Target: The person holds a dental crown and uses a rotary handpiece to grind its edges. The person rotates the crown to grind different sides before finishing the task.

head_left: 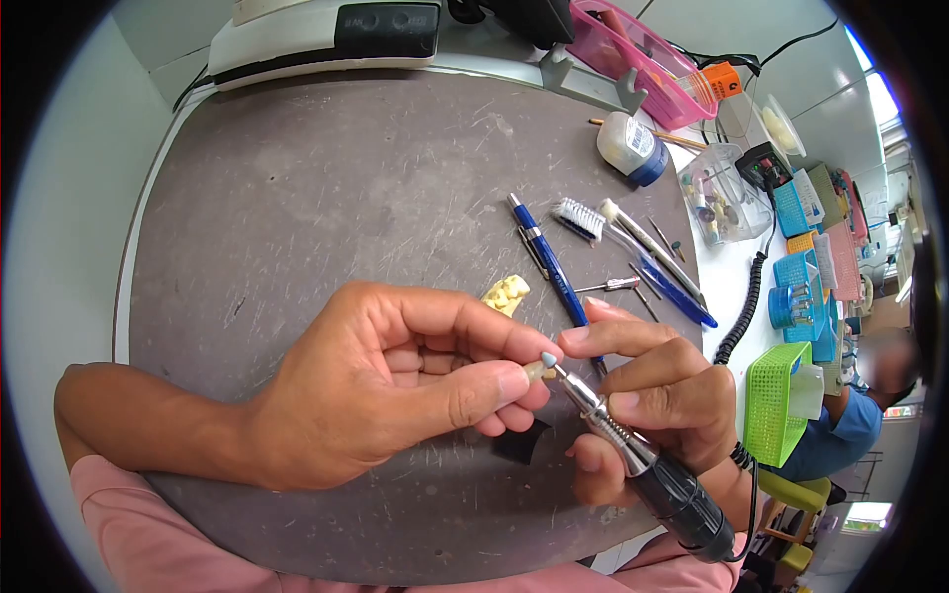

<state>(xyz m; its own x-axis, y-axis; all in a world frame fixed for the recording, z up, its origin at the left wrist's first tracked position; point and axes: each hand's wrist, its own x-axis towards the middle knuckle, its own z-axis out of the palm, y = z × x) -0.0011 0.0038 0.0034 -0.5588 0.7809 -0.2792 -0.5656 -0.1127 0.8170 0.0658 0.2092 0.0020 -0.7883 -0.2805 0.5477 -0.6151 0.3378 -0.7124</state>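
My left hand [395, 381] pinches a small tooth-coloured dental crown [535, 372] between thumb and forefinger. Wrapped in the fingers of my right hand [677, 390] is a rotary handpiece [633, 450] with a metal nose and black body. Its pale blue-grey tip [550, 360] is right at the crown, overlapping it in this view. Just beyond my left fingers lies a yellowish dental model [506, 294]. A blue mechanical pencil [547, 255] rests behind my right fingertips, its lower end partly hidden. Under my hands, a small black square [520, 443] lies on the scratched grey mat [297, 198].
To the right lie a blue-handled brush [647, 267] and several thin tools. Behind them stand a jar [631, 148], a clear box [722, 195] and a pink basket [633, 59]. A green basket [776, 405] is beside my right arm; a person [845, 425] sits beyond.
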